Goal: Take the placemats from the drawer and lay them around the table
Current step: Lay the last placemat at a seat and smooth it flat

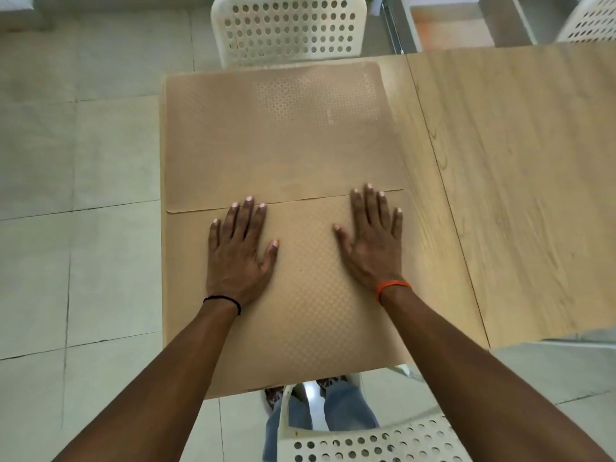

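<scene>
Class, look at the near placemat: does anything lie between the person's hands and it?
Nothing visible does. The left hand and right hand lie flat, palms down, directly on the near placemat, fingertips reaching the edge of the far placemat.

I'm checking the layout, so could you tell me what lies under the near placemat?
Near placemat lies on the table, overlapping the far placemat; anything beneath it is covered.

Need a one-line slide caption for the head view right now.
Both hands, left hand and right hand, press flat on the near placemat, abutting the far placemat on the wooden table.
</scene>
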